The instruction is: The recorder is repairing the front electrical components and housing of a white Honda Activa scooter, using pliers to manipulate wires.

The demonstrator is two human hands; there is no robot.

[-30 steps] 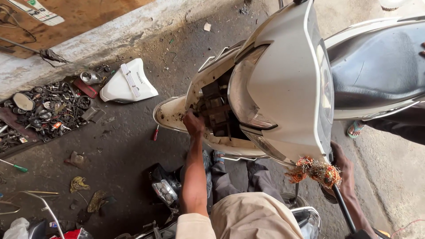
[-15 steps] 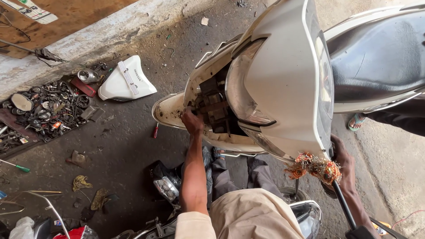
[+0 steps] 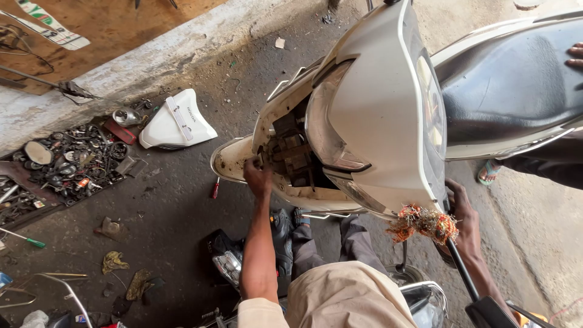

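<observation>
A white scooter (image 3: 376, 103) stands below me with its front cover off, so dirty inner parts (image 3: 291, 155) show. My left hand (image 3: 258, 176) reaches into that opening at its left edge, fingertips hidden among the parts. My right hand (image 3: 463, 209) is closed around the handlebar under the headlight cowl. It sits beside an orange and green tassel (image 3: 424, 223) and a black mirror stem (image 3: 463, 273).
The removed white panel (image 3: 175, 123) lies on the ground beside a heap of small metal parts (image 3: 73, 161). A red-handled screwdriver (image 3: 214, 188) lies near the front mudguard. Another person's hand (image 3: 574, 54) rests on the black seat, and their sandalled foot (image 3: 486, 173) is at the right.
My head view has shifted slightly. Both hands stay where they were, the left in the open front and the right at the handlebar.
</observation>
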